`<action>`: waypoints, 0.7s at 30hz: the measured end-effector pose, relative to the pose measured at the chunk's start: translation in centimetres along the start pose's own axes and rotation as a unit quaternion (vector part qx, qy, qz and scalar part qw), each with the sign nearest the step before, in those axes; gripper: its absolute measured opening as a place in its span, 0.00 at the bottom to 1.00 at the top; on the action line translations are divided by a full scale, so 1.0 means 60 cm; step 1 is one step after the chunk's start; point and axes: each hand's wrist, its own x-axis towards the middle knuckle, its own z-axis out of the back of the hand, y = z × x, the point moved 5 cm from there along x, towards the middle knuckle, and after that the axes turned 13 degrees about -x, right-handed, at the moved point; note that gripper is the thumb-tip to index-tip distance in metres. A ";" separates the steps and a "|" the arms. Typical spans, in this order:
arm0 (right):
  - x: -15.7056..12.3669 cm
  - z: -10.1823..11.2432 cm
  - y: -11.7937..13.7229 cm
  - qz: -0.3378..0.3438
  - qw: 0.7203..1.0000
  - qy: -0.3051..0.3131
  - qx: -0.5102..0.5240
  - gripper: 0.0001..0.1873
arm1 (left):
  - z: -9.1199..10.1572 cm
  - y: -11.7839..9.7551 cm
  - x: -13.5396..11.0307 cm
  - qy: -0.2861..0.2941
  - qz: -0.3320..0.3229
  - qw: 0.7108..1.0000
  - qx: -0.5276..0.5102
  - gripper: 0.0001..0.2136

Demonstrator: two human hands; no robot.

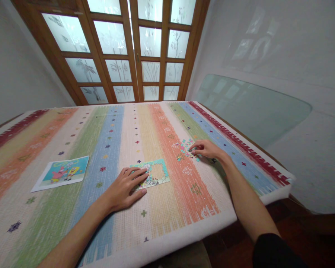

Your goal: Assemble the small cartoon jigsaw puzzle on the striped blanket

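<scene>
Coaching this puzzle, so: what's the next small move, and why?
Probably lift one piece from the pile with the right hand and try it in the puzzle: its middle is unfilled, and the left hand rests on its edge.

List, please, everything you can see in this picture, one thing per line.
Jigsaw puzzle: one, partly assembled, teal border, middle of tablecloth.
Loose puzzle pieces: small heap, pink and teal, right of the puzzle.
Cartoon picture: one, blue-green, left on tablecloth.
Tablecloth: one, striped in many colours, covers table.
Door: one, brown wood with frosted panes, behind table.
Glass sheet: one, greenish, against right wall.
Left hand: one, flat on puzzle.
Right hand: one, touching loose pieces.
</scene>
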 end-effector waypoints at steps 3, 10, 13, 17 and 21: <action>0.001 -0.009 0.007 0.004 0.999 0.037 0.018 0.12 | -0.001 0.001 0.000 -0.001 0.002 1.000 -0.002 0.23; -0.003 -0.005 0.006 -0.021 0.999 0.039 0.016 0.10 | 0.002 -0.002 0.001 0.000 -0.001 1.000 -0.004 0.22; -0.005 -0.003 0.007 -0.024 0.998 0.048 0.019 0.08 | 0.003 -0.003 0.001 -0.001 0.002 1.000 -0.003 0.22; -0.009 0.001 0.009 -0.020 0.998 0.055 0.016 0.09 | 0.002 -0.003 0.001 0.001 0.001 1.000 -0.002 0.22; -0.010 0.001 0.010 -0.018 0.998 0.058 0.017 0.09 | 0.001 -0.002 0.000 -0.003 0.001 1.000 -0.005 0.22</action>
